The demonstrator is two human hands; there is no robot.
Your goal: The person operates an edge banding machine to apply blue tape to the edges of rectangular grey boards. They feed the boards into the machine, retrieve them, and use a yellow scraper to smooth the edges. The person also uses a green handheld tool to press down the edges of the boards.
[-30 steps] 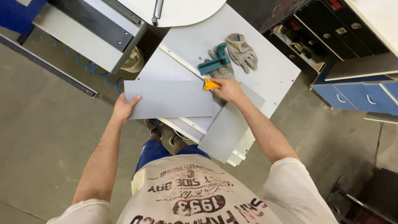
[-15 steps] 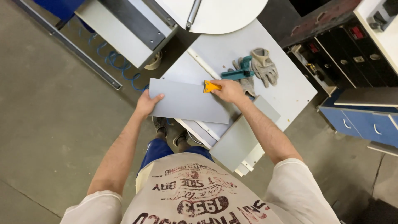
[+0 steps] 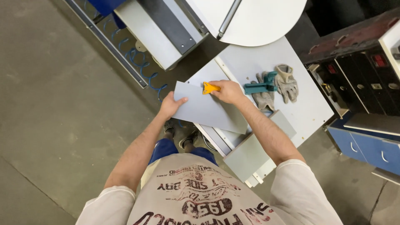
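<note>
1. While our left hand point(image 3: 170, 106) grips the grey panel's point(image 3: 208, 109) near edge, the panel lies across the tabletop point(image 3: 266, 58) corner.
2. Our right hand point(image 3: 227, 91) closes on a yellow scraper point(image 3: 209, 88), pressed to the panel.
3. Gloves point(image 3: 280, 85) lie beside it.

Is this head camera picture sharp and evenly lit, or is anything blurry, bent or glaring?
Head view: sharp and evenly lit, with soft shadows only; the left hand, right hand, yellow scraper and grey panel are crisp. The round white top looks bright but shows no harsh glare. Straight edges splay outwards, a wide-lens look.
</note>
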